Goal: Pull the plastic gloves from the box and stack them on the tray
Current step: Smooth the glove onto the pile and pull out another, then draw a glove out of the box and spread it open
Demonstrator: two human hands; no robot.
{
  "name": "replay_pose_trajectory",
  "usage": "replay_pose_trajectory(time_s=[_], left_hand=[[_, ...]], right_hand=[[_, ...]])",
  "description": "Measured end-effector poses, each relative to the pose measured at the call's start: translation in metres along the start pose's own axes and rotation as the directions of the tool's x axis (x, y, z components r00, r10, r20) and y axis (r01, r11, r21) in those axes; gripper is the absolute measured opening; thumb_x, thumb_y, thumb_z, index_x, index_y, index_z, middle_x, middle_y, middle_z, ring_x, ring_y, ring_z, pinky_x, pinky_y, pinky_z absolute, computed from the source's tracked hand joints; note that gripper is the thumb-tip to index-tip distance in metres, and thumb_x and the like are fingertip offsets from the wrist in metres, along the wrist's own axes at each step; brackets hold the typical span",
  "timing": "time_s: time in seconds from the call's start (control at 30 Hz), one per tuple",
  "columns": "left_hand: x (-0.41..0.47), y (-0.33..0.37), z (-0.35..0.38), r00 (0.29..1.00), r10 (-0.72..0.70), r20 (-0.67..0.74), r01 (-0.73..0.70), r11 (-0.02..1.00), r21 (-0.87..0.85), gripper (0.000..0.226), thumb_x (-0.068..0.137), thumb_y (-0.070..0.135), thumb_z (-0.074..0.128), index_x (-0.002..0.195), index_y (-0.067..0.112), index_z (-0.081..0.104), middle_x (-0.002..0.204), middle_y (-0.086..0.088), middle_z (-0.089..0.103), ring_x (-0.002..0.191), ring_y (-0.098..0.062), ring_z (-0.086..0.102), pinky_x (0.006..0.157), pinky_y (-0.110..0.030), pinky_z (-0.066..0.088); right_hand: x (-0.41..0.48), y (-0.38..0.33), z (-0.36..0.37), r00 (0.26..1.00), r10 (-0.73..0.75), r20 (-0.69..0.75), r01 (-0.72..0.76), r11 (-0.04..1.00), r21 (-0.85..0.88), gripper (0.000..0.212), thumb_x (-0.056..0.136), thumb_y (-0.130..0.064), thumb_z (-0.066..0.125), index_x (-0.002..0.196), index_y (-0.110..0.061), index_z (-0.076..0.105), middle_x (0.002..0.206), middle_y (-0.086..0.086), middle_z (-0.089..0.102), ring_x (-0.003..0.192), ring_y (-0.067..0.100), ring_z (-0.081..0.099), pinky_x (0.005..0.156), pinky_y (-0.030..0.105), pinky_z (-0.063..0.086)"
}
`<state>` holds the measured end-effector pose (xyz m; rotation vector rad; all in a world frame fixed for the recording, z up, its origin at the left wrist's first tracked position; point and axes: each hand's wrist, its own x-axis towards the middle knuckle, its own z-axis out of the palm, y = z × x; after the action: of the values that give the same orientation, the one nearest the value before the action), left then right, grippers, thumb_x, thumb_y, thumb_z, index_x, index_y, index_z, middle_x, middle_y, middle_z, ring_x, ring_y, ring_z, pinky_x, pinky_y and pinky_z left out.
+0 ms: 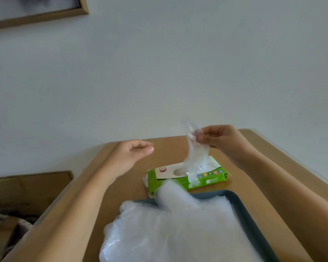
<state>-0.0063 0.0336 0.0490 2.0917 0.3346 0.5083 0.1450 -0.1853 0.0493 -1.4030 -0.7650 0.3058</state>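
Glove stack (178, 229) fills the near tray (242, 207). Right hand (222, 140) pinches a glove (195, 157) hanging upright, low end over the box (163, 178); the tray is nearward of it. Left hand (134, 152) loose, empty.

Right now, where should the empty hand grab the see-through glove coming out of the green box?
Probably the glove at its stretched middle, below where the right hand pinches it and above the box slot. Come from the left, where the left hand hovers: the film hangs thin there.

Probably a home: framed picture (33, 7), plain wall (178, 63), wooden table (170, 148).
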Motion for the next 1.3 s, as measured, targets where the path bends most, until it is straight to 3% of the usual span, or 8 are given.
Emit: replay_pose_trajectory(time_s=[0.2, 0.37, 0.5, 0.7, 0.9, 1.03, 1.17, 1.3], left_hand=[[-0.019, 0.045, 0.032, 0.989, -0.057, 0.137, 0.079, 0.984, -0.160, 0.021, 0.086, 0.027, 0.067, 0.094, 0.008, 0.072, 0.090, -0.003, 0.075, 0.079, -0.013, 0.071, 0.070, -0.022, 0.056], [-0.005, 0.050, 0.070, 0.995, -0.076, 0.065, 0.081, 0.993, -0.088, 0.010, 0.083, 0.022, 0.074, 0.076, 0.016, 0.070, 0.072, -0.001, 0.073, 0.070, -0.011, 0.069, 0.066, -0.022, 0.053], [0.002, 0.045, 0.072, 0.993, -0.116, -0.022, 0.114, 0.989, -0.091, 0.013, 0.084, 0.019, 0.073, 0.073, 0.013, 0.069, 0.071, -0.003, 0.074, 0.078, -0.026, 0.072, 0.085, -0.048, 0.054], [0.002, 0.053, 0.081, 0.990, -0.138, 0.026, 0.140, 0.979, -0.147, 0.021, 0.085, 0.029, 0.071, 0.090, 0.008, 0.069, 0.085, -0.003, 0.073, 0.076, -0.016, 0.070, 0.070, -0.029, 0.055], [0.010, 0.063, 0.097, 0.994, -0.074, -0.086, 0.059, 0.985, -0.161, 0.016, 0.083, 0.013, 0.073, 0.081, -0.002, 0.067, 0.072, -0.005, 0.071, 0.062, -0.012, 0.066, 0.057, -0.020, 0.054], [0.010, 0.062, 0.098, 0.989, -0.047, -0.139, 0.030, 0.992, -0.124, 0.016, 0.081, 0.014, 0.076, 0.069, 0.005, 0.069, 0.064, -0.005, 0.070, 0.057, -0.010, 0.067, 0.057, -0.018, 0.053], [0.012, 0.060, 0.098, 0.979, 0.003, -0.202, -0.011, 0.999, -0.039, 0.017, 0.080, 0.013, 0.076, 0.069, 0.006, 0.066, 0.061, -0.001, 0.067, 0.054, -0.006, 0.064, 0.055, -0.016, 0.052], [0.008, 0.047, 0.089, 0.940, 0.261, -0.221, -0.130, 0.870, 0.475, 0.024, 0.083, 0.011, 0.068, 0.065, 0.019, 0.055, 0.067, 0.009, 0.061, 0.060, -0.005, 0.056, 0.055, -0.013, 0.042]], right_hand=[[-0.005, -0.003, 0.009, 0.999, 0.021, 0.044, -0.014, 0.989, -0.147, 0.023, 0.063, 0.002, 0.083, 0.072, -0.014, 0.070, 0.067, 0.003, 0.071, 0.068, 0.016, 0.062, 0.071, 0.026, 0.046], [-0.007, 0.003, 0.014, 0.996, -0.057, 0.064, 0.076, 0.930, -0.360, 0.021, 0.062, -0.015, 0.088, 0.065, -0.008, 0.068, 0.058, 0.005, 0.050, 0.051, 0.006, 0.038, 0.050, 0.013, 0.033], [-0.003, 0.004, -0.004, 0.994, 0.022, 0.106, 0.015, 0.941, -0.337, 0.009, 0.075, -0.023, 0.080, 0.078, -0.014, 0.078, 0.079, 0.007, 0.074, 0.072, 0.008, 0.060, 0.080, 0.030, 0.050], [-0.004, 0.001, -0.020, 0.989, 0.050, 0.139, -0.002, 0.946, -0.325, 0.007, 0.080, -0.018, 0.076, 0.080, -0.012, 0.078, 0.080, 0.004, 0.075, 0.069, 0.003, 0.063, 0.073, 0.013, 0.047], [-0.002, 0.003, -0.012, 0.994, 0.007, 0.109, 0.037, 0.920, -0.389, 0.020, 0.069, -0.022, 0.084, 0.054, -0.024, 0.070, 0.052, -0.011, 0.061, 0.053, 0.004, 0.047, 0.055, 0.017, 0.037], [-0.002, 0.007, -0.024, 0.977, 0.083, 0.199, -0.032, 0.968, -0.248, 0.018, 0.082, -0.027, 0.073, 0.086, -0.010, 0.078, 0.089, 0.009, 0.075, 0.087, 0.016, 0.068, 0.090, 0.030, 0.050], [-0.003, 0.010, -0.030, 0.971, 0.167, 0.171, -0.174, 0.984, 0.027, 0.019, 0.089, -0.014, 0.064, 0.094, 0.001, 0.073, 0.095, 0.014, 0.074, 0.085, 0.020, 0.070, 0.078, 0.022, 0.056], [0.007, 0.019, -0.048, 0.954, 0.301, -0.003, -0.292, 0.927, 0.237, 0.018, 0.097, -0.012, 0.051, 0.090, -0.003, 0.066, 0.088, 0.011, 0.067, 0.076, 0.020, 0.063, 0.076, 0.029, 0.054]])
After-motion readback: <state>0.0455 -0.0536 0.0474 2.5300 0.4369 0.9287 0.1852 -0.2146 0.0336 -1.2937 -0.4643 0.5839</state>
